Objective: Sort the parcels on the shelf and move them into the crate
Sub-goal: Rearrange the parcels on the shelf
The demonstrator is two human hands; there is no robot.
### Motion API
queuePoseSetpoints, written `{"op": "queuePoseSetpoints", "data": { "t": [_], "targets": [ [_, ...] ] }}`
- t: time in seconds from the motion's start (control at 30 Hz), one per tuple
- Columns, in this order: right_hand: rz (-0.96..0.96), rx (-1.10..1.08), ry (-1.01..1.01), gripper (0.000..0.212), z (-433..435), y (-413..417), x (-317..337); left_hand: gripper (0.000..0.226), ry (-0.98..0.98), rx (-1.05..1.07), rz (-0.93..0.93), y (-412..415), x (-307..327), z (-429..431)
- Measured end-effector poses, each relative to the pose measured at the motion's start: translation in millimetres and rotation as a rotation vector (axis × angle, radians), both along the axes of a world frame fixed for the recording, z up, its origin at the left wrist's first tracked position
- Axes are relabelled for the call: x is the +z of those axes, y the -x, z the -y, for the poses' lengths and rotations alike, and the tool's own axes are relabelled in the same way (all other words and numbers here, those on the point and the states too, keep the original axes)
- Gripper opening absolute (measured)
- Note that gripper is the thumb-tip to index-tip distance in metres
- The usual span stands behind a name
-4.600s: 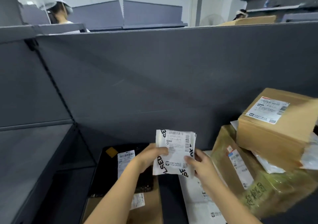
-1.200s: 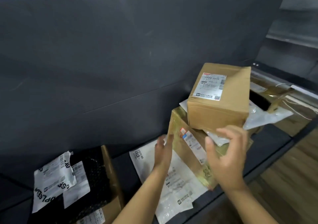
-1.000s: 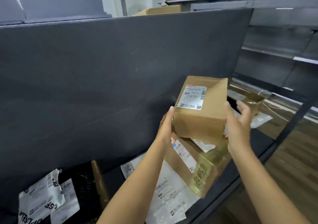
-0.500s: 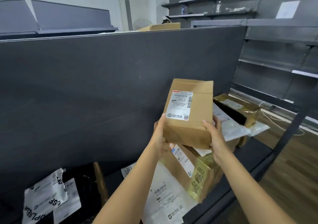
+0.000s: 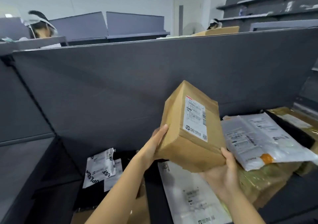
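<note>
Cardboard box (image 5: 191, 130) now raised off the parcel stack (image 5: 259, 180), tilted, pressed by flat left hand (image 5: 154, 148), cupped by right hand (image 5: 222, 173).

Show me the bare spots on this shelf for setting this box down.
Bare: the grey shelf left of the black parcel, and the front corner right of the taped box. Crowded: middle and right, beneath the cardboard box, where the white mailer lies over boxes.
</note>
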State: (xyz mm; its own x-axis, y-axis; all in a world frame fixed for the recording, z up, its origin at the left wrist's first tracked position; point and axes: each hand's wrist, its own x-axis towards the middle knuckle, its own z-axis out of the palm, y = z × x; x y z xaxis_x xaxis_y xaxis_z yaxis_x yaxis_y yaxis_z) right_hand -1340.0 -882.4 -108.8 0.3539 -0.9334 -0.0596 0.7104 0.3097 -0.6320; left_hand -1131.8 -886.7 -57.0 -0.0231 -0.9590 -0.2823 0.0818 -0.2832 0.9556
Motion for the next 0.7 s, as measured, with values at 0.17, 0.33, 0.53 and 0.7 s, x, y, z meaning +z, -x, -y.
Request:
{"op": "queuePoseSetpoints", "data": {
  "t": [0.17,0.33,0.53,0.7],
  "targets": [
    [0.173,0.24,-0.219,0.085,1.8,-14.6,-16.1,0.079,0.166,0.049,-0.046,-11.4,6.7,-21.6],
    [0.273,0.446,-0.333,0.065,-9.4,-41.4,-5.7,0.076,0.211,0.117,-0.151,-10.8,7.3,-32.6],
    [0.368,0.549,-0.282,0.071,-14.9,-52.6,-18.3,0.081,0.07,0.253,-0.176,-8.6,18.6,-25.5],
    [0.269,0.523,-0.291,0.084,0.9,-50.4,-29.5,0.044,0.089,0.207,-0.275,-17.2,9.2,-30.1]
  ]
}}
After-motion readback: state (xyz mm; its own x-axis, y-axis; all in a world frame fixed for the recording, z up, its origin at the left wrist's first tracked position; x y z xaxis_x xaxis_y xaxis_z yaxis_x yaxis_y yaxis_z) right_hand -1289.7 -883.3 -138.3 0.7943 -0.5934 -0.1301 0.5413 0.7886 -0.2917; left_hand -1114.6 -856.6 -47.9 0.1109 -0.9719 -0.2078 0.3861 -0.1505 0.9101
